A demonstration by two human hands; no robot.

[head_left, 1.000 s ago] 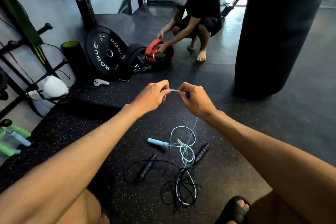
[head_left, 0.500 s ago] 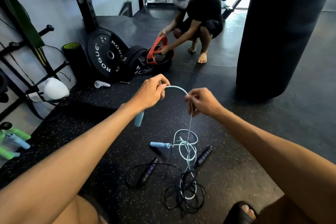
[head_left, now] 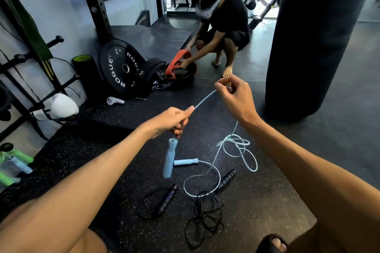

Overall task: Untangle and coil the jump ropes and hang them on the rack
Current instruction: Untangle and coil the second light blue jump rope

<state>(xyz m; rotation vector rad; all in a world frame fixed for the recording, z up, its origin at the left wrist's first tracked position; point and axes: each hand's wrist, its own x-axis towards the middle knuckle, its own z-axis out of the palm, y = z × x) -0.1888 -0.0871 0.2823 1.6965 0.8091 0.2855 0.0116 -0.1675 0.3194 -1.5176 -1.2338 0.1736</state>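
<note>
Left hand point(head_left: 174, 118) fingers clamped on blue rope point(head_left: 205, 98), handle point(head_left: 170, 158) dangling | right hand point(head_left: 234, 96) pinching it higher — knot unpicked | black rope point(head_left: 205, 213) tangled on floor | coiling, hanging — all left

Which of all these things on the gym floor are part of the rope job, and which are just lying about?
Part of the job:
- light blue jump rope, held by the left hand and right hand
- black jump rope, tangled on the floor
- wall rack

Just lying about:
- weight plate
- punching bag
- white controller
- foam roller
</note>
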